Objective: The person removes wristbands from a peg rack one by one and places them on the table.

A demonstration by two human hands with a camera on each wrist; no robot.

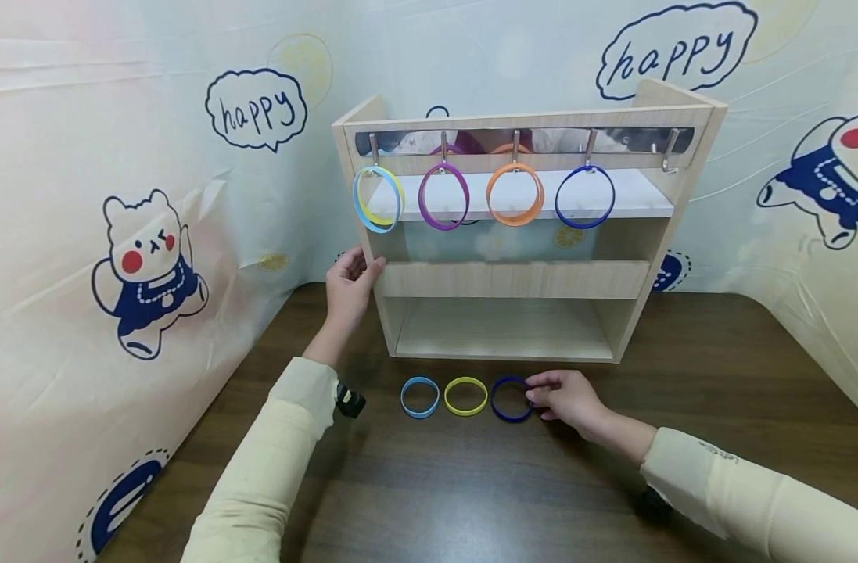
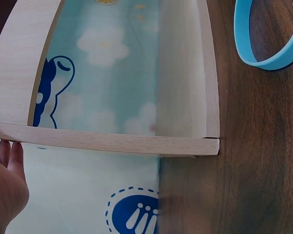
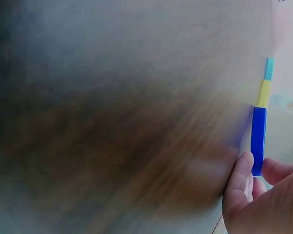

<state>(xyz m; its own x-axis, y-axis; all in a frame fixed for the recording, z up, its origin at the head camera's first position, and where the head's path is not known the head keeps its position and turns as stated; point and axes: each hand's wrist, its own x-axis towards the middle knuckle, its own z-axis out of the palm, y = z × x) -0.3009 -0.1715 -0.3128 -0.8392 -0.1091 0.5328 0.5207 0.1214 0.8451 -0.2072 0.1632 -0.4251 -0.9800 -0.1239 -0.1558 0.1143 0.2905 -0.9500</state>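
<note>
My right hand (image 1: 568,399) pinches the right edge of a dark blue silicone wristband (image 1: 511,419) lying on the table (image 1: 429,500). In the right wrist view the thumb and a finger meet at the near end of this band (image 3: 258,139). To its left lie a yellow wristband (image 1: 466,413) and a light blue wristband (image 1: 419,415), forming a row. My left hand (image 1: 350,293) rests against the left side panel of a pale wooden rack (image 1: 516,280). The left wrist view has its fingertips (image 2: 16,155) touching the panel's outer face.
Metal hooks along the rack's top carry, from left, light blue and yellow wristbands (image 1: 377,227) together, a purple one (image 1: 421,195), an orange one (image 1: 515,220) and a dark blue one (image 1: 585,226). The rightmost hook (image 1: 671,150) is bare. A printed cloth (image 1: 274,195) hangs behind.
</note>
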